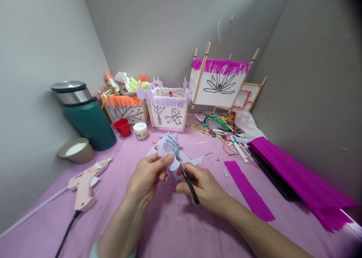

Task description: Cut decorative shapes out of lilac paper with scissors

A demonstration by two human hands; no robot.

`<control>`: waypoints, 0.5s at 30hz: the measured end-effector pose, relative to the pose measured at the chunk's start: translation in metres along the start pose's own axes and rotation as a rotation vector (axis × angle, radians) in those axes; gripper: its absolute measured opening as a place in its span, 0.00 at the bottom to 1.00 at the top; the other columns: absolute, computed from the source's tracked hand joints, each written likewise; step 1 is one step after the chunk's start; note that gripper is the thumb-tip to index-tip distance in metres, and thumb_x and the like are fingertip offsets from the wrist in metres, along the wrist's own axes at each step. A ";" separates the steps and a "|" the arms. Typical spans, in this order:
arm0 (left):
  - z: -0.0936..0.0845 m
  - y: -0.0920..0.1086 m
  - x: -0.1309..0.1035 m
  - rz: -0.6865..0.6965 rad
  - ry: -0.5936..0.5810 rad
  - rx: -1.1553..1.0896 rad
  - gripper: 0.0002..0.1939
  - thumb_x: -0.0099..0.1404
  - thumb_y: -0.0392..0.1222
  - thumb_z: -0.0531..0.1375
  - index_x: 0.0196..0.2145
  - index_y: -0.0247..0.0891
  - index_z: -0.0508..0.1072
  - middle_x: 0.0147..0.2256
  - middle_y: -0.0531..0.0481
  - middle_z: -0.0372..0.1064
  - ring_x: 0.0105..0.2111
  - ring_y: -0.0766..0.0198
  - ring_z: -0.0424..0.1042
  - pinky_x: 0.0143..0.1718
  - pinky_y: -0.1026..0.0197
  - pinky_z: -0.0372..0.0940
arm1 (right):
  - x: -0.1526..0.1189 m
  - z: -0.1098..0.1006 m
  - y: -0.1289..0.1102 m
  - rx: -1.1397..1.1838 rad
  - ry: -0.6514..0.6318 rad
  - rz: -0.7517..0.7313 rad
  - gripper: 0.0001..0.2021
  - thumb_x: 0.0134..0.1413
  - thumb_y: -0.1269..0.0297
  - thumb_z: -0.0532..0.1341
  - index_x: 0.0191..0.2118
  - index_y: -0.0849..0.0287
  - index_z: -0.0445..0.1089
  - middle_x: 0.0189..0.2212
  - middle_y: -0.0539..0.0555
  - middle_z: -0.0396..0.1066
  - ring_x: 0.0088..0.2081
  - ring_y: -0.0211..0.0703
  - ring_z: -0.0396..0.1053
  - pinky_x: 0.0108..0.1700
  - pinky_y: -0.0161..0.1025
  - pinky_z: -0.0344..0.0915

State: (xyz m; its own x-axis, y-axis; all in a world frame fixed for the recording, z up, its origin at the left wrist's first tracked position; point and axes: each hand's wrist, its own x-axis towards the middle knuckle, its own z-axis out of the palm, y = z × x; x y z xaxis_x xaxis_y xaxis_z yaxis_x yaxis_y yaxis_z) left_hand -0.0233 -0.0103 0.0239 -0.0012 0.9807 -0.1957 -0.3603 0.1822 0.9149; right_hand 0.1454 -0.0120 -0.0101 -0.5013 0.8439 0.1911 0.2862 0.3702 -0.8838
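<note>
My left hand (pixel 149 175) pinches a pale lilac piece of paper (pixel 165 146) between thumb and fingers, with blue lines drawn on the part facing up. Black-handled scissors (pixel 190 186) are in my right hand (pixel 204 187), and their blades meet the right side of the paper. Both hands are close together, low in the middle of the view. More pale paper scraps (pixel 198 159) lie beneath and beside the held piece. Just beyond it stands a white lantern (pixel 169 114) with lilac fringe and black drawings.
A pink glue gun (pixel 86 182), green tumbler (pixel 87 122), beige bowl (pixel 77 156), red cup (pixel 123 127) and white jar (pixel 140 131) are at left. Magenta paper (pixel 299 178) lies at right, beside a magenta strip (pixel 250 192). Behind are an orange-fringed box (pixel 124 112) and magenta-fringed lantern (pixel 219 84).
</note>
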 end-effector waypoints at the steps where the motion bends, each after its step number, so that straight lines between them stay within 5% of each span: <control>1: 0.000 0.000 0.000 0.002 -0.003 0.004 0.15 0.46 0.42 0.71 0.17 0.34 0.69 0.11 0.61 0.54 0.12 0.76 0.51 0.16 0.68 0.51 | 0.000 0.000 0.000 0.000 -0.003 0.003 0.12 0.55 0.55 0.63 0.37 0.57 0.65 0.22 0.43 0.56 0.25 0.34 0.53 0.27 0.32 0.49; 15: -0.002 0.002 0.002 -0.006 -0.009 0.043 0.13 0.45 0.42 0.71 0.19 0.33 0.72 0.10 0.60 0.56 0.12 0.76 0.52 0.18 0.68 0.57 | 0.001 -0.007 -0.002 0.014 -0.059 0.042 0.10 0.54 0.58 0.63 0.35 0.57 0.64 0.22 0.44 0.57 0.24 0.34 0.56 0.27 0.32 0.51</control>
State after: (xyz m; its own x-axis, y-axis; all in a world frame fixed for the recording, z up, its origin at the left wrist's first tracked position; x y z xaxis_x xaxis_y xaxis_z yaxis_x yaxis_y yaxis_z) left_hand -0.0254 -0.0083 0.0245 0.0088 0.9802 -0.1979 -0.3202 0.1903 0.9280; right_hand 0.1502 -0.0093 -0.0050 -0.5367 0.8340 0.1281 0.2970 0.3289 -0.8965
